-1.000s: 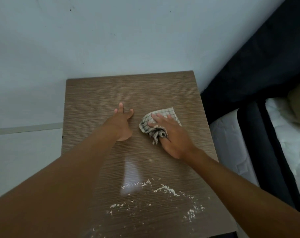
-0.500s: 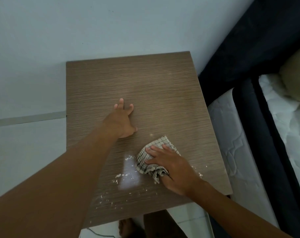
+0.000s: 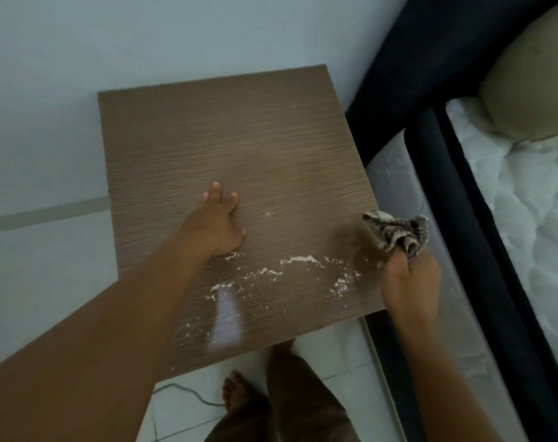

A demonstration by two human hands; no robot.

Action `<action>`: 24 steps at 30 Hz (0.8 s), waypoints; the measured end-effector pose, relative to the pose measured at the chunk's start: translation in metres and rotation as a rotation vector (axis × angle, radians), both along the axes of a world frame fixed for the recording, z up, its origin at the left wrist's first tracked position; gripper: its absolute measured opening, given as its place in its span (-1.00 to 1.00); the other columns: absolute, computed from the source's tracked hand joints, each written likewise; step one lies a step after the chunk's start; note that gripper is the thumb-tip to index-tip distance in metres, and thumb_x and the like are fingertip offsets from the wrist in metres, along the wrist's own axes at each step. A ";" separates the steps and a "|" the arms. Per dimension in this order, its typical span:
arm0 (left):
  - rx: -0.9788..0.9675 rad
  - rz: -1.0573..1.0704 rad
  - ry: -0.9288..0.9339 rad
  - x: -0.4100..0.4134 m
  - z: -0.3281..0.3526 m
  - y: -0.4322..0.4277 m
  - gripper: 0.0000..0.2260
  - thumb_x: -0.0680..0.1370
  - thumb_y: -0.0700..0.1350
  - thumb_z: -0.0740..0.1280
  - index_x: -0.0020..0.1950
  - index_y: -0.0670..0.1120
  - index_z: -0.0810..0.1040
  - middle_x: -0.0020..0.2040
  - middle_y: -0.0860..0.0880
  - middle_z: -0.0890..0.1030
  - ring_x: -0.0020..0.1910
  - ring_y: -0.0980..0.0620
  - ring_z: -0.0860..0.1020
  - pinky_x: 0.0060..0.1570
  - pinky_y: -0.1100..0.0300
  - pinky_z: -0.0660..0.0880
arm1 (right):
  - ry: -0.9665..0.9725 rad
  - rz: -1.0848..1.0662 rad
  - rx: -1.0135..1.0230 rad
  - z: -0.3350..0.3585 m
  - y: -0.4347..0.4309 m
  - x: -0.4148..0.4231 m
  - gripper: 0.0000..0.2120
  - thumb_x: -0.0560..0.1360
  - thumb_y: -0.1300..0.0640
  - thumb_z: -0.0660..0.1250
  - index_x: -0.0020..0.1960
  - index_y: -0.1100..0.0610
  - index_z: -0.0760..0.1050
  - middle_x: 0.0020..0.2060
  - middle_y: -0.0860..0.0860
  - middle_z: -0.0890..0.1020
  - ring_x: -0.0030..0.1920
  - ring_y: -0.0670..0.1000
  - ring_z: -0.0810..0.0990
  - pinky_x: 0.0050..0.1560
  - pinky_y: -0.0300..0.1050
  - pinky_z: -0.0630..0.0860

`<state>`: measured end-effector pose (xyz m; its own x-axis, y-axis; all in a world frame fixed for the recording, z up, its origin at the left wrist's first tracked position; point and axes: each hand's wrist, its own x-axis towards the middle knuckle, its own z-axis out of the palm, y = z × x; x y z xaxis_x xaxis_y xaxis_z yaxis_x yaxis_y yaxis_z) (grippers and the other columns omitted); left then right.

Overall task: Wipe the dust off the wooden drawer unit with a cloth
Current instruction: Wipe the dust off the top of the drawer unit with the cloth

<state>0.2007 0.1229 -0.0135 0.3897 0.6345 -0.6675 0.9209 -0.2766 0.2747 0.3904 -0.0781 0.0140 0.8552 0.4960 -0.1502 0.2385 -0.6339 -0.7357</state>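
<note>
- Our left hand lies flat with fingers straight, palm down near the middle of the brown wood-grain drawer unit, holding nothing.
- Just nearside of that hand begins the white powdery dust. Its ragged band runs crosswise over the near half of the top and ends close to the right edge.
- At that edge sits the bunched grey-and-white checked cloth; we cannot tell whether it touches the wood.
- Our right hand grips the cloth, fingers curled round the bunch, wrist beyond the edge. The dust lies to its left, so we judge the next stroke belongs to this hand, sweeping along the band.
</note>
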 end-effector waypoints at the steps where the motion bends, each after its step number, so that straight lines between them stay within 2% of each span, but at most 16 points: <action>1: 0.001 -0.001 -0.005 -0.001 0.000 -0.003 -0.33 0.61 0.06 0.25 0.61 0.05 -0.07 0.60 -0.01 -0.27 0.59 -0.06 -0.17 0.51 -0.01 -0.02 | -0.038 -0.020 -0.057 -0.008 -0.002 0.008 -0.77 0.51 0.13 0.10 -0.16 0.20 0.49 -0.32 0.06 0.59 -0.32 -0.02 0.54 -0.32 -0.11 0.44; 2: 0.002 -0.002 -0.009 -0.002 -0.001 -0.006 -0.34 0.62 0.06 0.24 0.61 0.05 -0.06 0.60 -0.01 -0.27 0.59 -0.06 -0.17 0.51 -0.01 -0.03 | -0.061 -0.029 -0.116 -0.018 -0.004 0.014 -0.69 0.48 0.08 0.08 -0.02 0.22 0.52 -0.18 0.11 0.64 -0.16 0.09 0.60 -0.15 0.01 0.53; 4: -0.004 -0.002 -0.013 -0.005 -0.002 -0.009 -0.36 0.63 0.05 0.22 0.61 0.05 -0.05 0.60 0.00 -0.27 0.59 -0.05 -0.17 0.51 -0.01 -0.03 | -0.048 0.010 -0.216 -0.035 -0.004 0.023 -0.58 0.48 0.04 0.05 0.21 0.17 0.50 0.07 0.15 0.65 0.10 0.20 0.59 0.16 0.16 0.50; 6: -0.015 -0.003 -0.020 -0.008 -0.001 -0.012 -0.38 0.64 0.04 0.20 0.61 0.05 -0.04 0.60 0.01 -0.27 0.59 -0.04 -0.17 0.51 -0.01 -0.04 | -0.022 0.101 -0.247 -0.047 -0.003 0.023 -0.53 0.51 0.05 0.07 0.37 0.14 0.41 0.27 0.16 0.56 0.28 0.22 0.49 0.33 0.12 0.39; 8: -0.022 -0.001 -0.030 -0.011 0.000 -0.014 -0.40 0.64 0.03 0.19 0.61 0.05 -0.03 0.60 0.02 -0.26 0.59 -0.03 -0.17 0.51 -0.01 -0.05 | -0.067 0.198 -0.190 -0.053 -0.005 0.016 -0.45 0.49 0.09 0.07 0.48 0.10 0.30 0.46 0.14 0.37 0.47 0.16 0.30 0.49 0.04 0.16; 9: -0.022 0.006 -0.035 -0.012 0.000 -0.014 -0.41 0.64 0.03 0.18 0.61 0.06 -0.03 0.60 0.02 -0.25 0.59 -0.02 -0.17 0.51 -0.01 -0.06 | -0.100 0.232 -0.170 -0.054 -0.007 0.012 -0.42 0.47 0.12 0.07 0.50 0.09 0.24 0.50 0.14 0.28 0.51 0.14 0.21 0.52 0.02 0.05; 11: -0.028 0.021 -0.047 -0.013 0.001 -0.015 -0.42 0.65 0.03 0.18 0.61 0.07 -0.02 0.60 0.04 -0.24 0.58 -0.01 -0.17 0.51 -0.01 -0.07 | -0.109 0.247 -0.171 -0.054 -0.009 0.007 -0.40 0.49 0.16 0.09 0.54 0.12 0.15 0.54 0.14 0.19 0.55 0.12 0.10 0.54 0.04 -0.04; 13: -0.036 0.024 -0.054 -0.015 0.002 -0.015 -0.42 0.65 0.04 0.18 0.60 0.07 -0.01 0.60 0.04 -0.24 0.58 -0.01 -0.16 0.51 0.00 -0.08 | -0.110 0.265 -0.173 -0.055 -0.014 -0.002 -0.40 0.52 0.23 0.13 0.53 0.01 0.09 0.55 0.09 0.13 0.55 0.01 0.00 0.54 -0.02 -0.11; 15: -0.033 0.016 -0.055 -0.016 0.001 -0.014 -0.42 0.64 0.05 0.19 0.60 0.08 -0.01 0.60 0.04 -0.24 0.59 -0.01 -0.15 0.51 0.00 -0.07 | -0.126 0.331 -0.122 -0.062 -0.020 -0.015 -0.39 0.48 0.26 0.13 0.48 -0.09 0.15 0.56 0.07 0.13 0.53 -0.09 -0.04 0.52 -0.13 -0.21; 16: -0.032 0.014 -0.055 -0.016 0.000 -0.014 -0.41 0.64 0.05 0.19 0.60 0.08 0.00 0.60 0.04 -0.24 0.59 -0.01 -0.15 0.52 0.00 -0.07 | -0.135 0.364 -0.116 -0.065 -0.023 -0.024 -0.38 0.44 0.25 0.12 0.48 -0.06 0.21 0.56 0.08 0.14 0.54 -0.09 -0.04 0.52 -0.17 -0.23; 19: -0.033 0.011 -0.047 -0.016 -0.001 -0.014 -0.41 0.64 0.04 0.19 0.60 0.08 0.00 0.60 0.04 -0.25 0.59 -0.02 -0.15 0.52 -0.02 -0.07 | -0.153 0.410 -0.139 -0.076 -0.029 -0.058 -0.37 0.41 0.23 0.11 0.49 0.04 0.29 0.56 0.06 0.14 0.57 -0.04 -0.03 0.55 -0.07 -0.17; 24: -0.027 0.001 -0.040 -0.017 0.000 -0.012 -0.43 0.65 0.04 0.18 0.60 0.08 -0.01 0.60 0.04 -0.25 0.58 0.00 -0.16 0.52 -0.02 -0.07 | -0.154 0.465 -0.126 -0.078 -0.027 -0.121 -0.40 0.44 0.12 0.04 0.49 0.04 0.29 0.55 0.02 0.12 0.57 -0.07 -0.07 0.56 -0.03 -0.15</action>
<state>0.1839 0.1105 -0.0137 0.4157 0.6168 -0.6684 0.9093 -0.2677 0.3185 0.2697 -0.1050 -0.0642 0.5651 0.8159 -0.1226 0.6166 -0.5164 -0.5943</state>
